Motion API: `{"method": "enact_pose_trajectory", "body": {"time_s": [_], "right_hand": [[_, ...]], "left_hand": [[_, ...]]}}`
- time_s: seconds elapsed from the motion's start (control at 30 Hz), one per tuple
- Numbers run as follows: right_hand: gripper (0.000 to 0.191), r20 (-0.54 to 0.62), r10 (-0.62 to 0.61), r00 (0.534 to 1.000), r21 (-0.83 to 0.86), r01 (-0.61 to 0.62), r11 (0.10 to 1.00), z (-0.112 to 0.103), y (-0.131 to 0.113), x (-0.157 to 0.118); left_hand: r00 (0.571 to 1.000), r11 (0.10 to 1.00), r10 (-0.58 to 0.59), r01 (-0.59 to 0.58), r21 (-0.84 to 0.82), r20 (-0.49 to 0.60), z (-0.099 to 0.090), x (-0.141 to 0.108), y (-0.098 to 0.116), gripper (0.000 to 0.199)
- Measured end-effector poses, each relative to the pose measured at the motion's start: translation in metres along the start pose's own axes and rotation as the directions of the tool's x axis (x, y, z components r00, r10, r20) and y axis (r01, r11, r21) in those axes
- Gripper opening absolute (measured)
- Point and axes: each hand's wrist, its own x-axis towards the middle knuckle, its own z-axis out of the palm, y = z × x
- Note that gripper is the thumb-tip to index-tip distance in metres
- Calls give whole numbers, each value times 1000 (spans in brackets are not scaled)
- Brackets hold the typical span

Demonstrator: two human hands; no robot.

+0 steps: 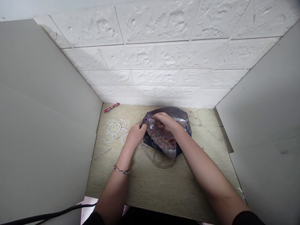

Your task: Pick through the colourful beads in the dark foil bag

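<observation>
A dark fabric bag or pouch (pixel 168 110) lies spread open near the wall, holding many small mixed beads (pixel 161 135) in pink, red, clear and silvery tones. My right hand (pixel 164 121) reaches over the beads with its fingers curled down and drawn together. Whatever is between those fingertips is hidden. At the bag's left edge, my left hand (pixel 138 133) has thumb and fingers pinched together, and I cannot make out what they hold. Strands of clear beads (pixel 159 165) trail out along the bag's front edge.
White bead strands (pixel 117 129) lie coiled at the left. Behind them, a small red packet (pixel 112 107) rests near the wall. Thin strands (pixel 195 121) spread right of the bag. Grey panels (pixel 47 118) border both sides, with a white brick-pattern wall (pixel 154 56) behind. A black cable (pixel 58 213) runs lower left.
</observation>
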Motion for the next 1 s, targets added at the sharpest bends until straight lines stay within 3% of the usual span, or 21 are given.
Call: {"method": "enact_pose_trajectory", "body": {"time_s": [0.13, 0.23, 0.3, 0.37, 0.43, 0.53, 0.6, 0.7, 0.8, 1.0], "right_hand": [[12, 75, 72, 995, 254, -89, 963, -3, -2, 2], [9, 121, 86, 989, 326, -121, 938, -3, -3, 1], [16, 89, 67, 994, 299, -91, 950, -2, -3, 0], [23, 31, 28, 999, 176, -33, 984, 0, -2, -1], [25, -8, -28, 1000, -79, 28, 996, 1, 0, -1], [19, 20, -139, 990, -508, 129, 852, 0, 1, -1], [13, 61, -191, 980, -675, 181, 715, -3, 1, -2], [13, 105, -192, 976, -799, 198, 567, -7, -4, -6], [15, 146, -155, 977, -856, 203, 476, -9, -10, -12], [16, 205, -95, 974, -876, 226, 426, -5, -12, -15]], "left_hand": [[1000, 1000, -17, 17, -6, 4, 0, 0, 0, 42], [1000, 1000, -23, 23, -10, 5, 0, 0, 0, 42], [1000, 1000, -19, 19, -12, 5, 0, 0, 0, 42], [1000, 1000, -14, 14, -13, 7, 0, 0, 0, 42], [1000, 1000, -12, 12, -10, 8, 0, 0, 0, 42], [1000, 1000, -13, 13, 5, 2, -1, 1, -1, 41], [1000, 1000, -14, 14, 16, 3, -1, 1, -2, 40], [1000, 1000, -13, 13, 23, 12, -2, 0, -3, 39], [1000, 1000, -4, 4, 20, 18, -2, 1, -3, 39], [1000, 1000, -6, 5, 26, 17, -2, 1, -1, 38]]}}
